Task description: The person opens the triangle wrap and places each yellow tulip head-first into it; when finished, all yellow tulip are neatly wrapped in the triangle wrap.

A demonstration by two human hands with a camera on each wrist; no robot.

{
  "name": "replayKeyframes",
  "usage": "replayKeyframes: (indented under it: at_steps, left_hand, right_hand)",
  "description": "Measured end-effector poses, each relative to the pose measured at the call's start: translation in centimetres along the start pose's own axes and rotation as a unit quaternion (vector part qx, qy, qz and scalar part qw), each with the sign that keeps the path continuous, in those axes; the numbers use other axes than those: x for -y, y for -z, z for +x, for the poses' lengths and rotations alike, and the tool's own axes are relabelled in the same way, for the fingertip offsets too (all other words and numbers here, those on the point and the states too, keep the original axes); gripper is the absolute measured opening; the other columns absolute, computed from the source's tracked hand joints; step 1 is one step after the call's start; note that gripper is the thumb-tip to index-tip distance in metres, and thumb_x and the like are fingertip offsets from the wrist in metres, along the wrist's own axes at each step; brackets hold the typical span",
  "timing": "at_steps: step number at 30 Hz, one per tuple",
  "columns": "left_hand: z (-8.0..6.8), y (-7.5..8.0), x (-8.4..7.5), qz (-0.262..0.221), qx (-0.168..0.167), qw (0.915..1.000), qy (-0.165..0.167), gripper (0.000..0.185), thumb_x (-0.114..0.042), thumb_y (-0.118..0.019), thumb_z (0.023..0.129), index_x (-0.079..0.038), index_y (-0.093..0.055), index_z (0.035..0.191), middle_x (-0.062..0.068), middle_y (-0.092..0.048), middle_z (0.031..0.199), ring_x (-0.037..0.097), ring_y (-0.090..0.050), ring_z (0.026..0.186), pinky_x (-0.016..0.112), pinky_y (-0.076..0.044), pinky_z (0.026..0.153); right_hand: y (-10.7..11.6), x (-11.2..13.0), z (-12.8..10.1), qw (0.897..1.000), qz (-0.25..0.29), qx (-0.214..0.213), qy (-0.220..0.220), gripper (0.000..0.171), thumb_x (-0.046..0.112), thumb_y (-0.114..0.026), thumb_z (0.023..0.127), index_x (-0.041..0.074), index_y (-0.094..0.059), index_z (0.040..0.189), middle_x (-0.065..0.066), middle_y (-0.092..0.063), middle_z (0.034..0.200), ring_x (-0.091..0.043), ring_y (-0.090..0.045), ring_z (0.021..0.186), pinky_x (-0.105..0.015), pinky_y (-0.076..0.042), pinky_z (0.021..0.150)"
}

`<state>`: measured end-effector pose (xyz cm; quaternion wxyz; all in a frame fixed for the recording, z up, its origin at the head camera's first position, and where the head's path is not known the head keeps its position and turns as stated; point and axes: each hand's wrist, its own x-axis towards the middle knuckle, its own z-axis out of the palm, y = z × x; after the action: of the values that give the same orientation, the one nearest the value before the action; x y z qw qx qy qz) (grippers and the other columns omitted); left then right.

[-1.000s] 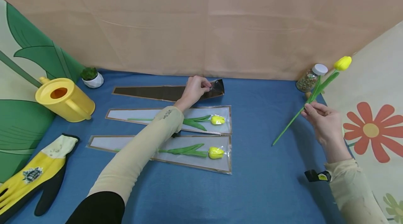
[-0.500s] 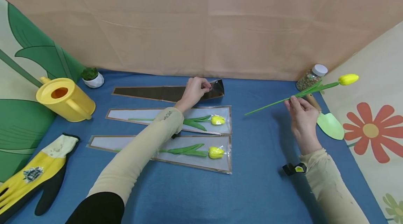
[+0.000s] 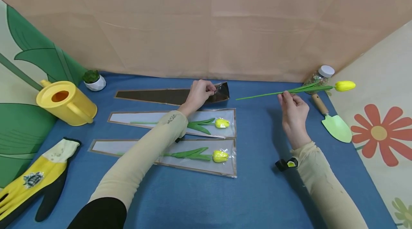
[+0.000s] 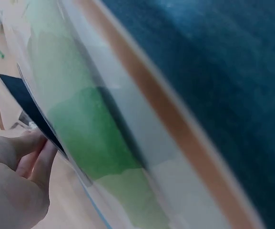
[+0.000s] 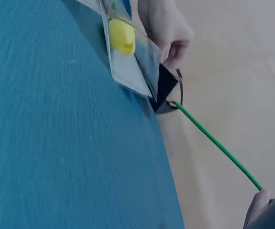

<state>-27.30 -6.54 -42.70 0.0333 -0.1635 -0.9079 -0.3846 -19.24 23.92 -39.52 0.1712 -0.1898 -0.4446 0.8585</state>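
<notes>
The left hand (image 3: 197, 93) pinches the far empty sleeve (image 3: 167, 95) at its mouth; the right hand (image 3: 292, 109) pinches the tulip (image 3: 299, 90) mid-stem, level above the bench (image 3: 264, 193). The stem tip may well miss that narrow mouth and crumple the film

Three sleeves side by side on the desk (image 3: 257, 193): empty sleeve (image 3: 154, 95) at the back, middle sleeve (image 3: 145, 117) just in front, front sleeve (image 3: 135, 147) nearest, the last two each with a tulip inside. Watering can (image 3: 64, 103) and small potted plant (image 3: 92, 79) off to the left, glove (image 3: 35, 179) at the near left corner. Over on the right, jar (image 3: 318, 77) at the back, trowel (image 3: 331, 120) just in front of it. Loose tulip (image 3: 299, 90) up above the desk, between empty sleeve and jar.
</notes>
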Motion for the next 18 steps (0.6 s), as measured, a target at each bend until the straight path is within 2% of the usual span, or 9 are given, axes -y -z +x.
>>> replayKeyframes:
  at_steps: [7,11,18]
  left_hand:
    - [0.0,0.3,-0.3,0.0,0.003,1.0,-0.007,0.009,-0.002,-0.074,0.101,-0.002,-0.082,0.104,0.01,-0.078,0.1,0.024,-0.073,0.09,0.034,-0.059,0.083]
    - [0.0,0.3,-0.4,-0.001,0.004,1.0,-0.007,0.009,-0.001,-0.074,0.101,-0.002,-0.082,0.105,0.011,-0.078,0.101,0.024,-0.073,0.09,0.033,-0.059,0.082]
    - [0.1,0.1,-0.1,0.004,-0.002,0.9999,-0.011,0.009,-0.003,-0.075,0.101,-0.002,-0.082,0.105,0.009,-0.079,0.099,0.023,-0.073,0.088,0.034,-0.059,0.081]
  right_hand:
    - [-1.5,-1.5,0.1,0.999,-0.009,0.028,0.024,0.01,-0.005,-0.066,0.103,-0.007,-0.063,0.094,-0.013,-0.063,0.088,-0.02,-0.072,0.089,-0.028,-0.058,0.095]
    - [-2.2,-2.0,0.3,0.999,-0.003,0.032,0.017,0.005,-0.004,-0.066,0.103,-0.008,-0.065,0.1,-0.014,-0.064,0.094,-0.02,-0.072,0.092,-0.027,-0.058,0.095]
    - [-3.1,-3.2,0.7,0.999,-0.014,0.041,0.012,0.009,-0.003,-0.064,0.104,-0.011,-0.061,0.107,-0.015,-0.06,0.098,-0.021,-0.071,0.095,-0.027,-0.057,0.098]
